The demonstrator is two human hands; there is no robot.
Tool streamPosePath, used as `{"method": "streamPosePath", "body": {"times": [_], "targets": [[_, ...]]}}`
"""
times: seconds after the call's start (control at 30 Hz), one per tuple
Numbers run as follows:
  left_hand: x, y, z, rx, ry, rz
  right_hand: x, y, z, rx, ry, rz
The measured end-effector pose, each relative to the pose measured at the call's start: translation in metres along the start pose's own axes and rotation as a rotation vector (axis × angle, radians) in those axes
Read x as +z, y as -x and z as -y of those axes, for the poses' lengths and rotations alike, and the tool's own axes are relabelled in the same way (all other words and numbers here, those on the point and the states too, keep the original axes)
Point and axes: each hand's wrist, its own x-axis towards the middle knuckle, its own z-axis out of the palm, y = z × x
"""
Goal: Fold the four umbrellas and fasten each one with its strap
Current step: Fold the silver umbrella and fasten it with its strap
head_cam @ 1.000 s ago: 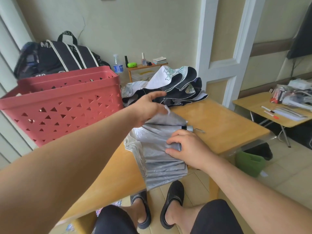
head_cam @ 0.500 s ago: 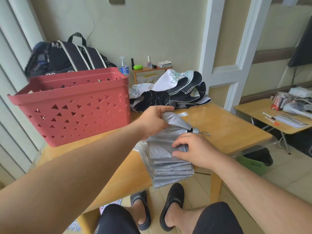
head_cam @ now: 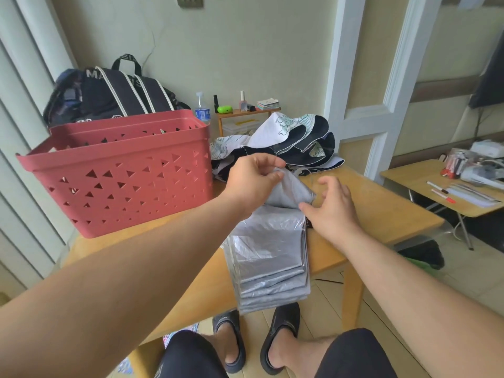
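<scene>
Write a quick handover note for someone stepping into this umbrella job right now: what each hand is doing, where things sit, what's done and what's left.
Left hand: pinches the top fold of the silver umbrella.
Right hand: open, fingers spread, holding nothing, thumb at the silver canopy's right edge.
Silver umbrella: pleats flattened in a stack on the table, lower end hanging over the near edge; no strap seen fastened.
Black-and-white umbrella: loose heap at the table's far edge, unfolded.
Red basket: on the table, left; contents not visible.
Left: roll and strap the silver one, then the rest. Only two umbrellas are in view.
</scene>
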Motion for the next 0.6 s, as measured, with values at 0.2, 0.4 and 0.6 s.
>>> {"method": "streamPosePath", "body": {"times": [0.2, 0.4, 0.6], "targets": [[-0.007, 0.001, 0.001, -0.063, 0.084, -0.056, -0.002, -0.007, 0.0, 0.137, -0.035, 0.272], [0.002, -0.011, -0.003, -0.12, 0.119, -0.076, 0.002, 0.024, 0.019, -0.302, 0.339, -0.139], [0.004, -0.017, -0.003, -0.165, 0.149, -0.092, 0.027, 0.052, 0.038, -0.412, 0.57, 0.362]]}}
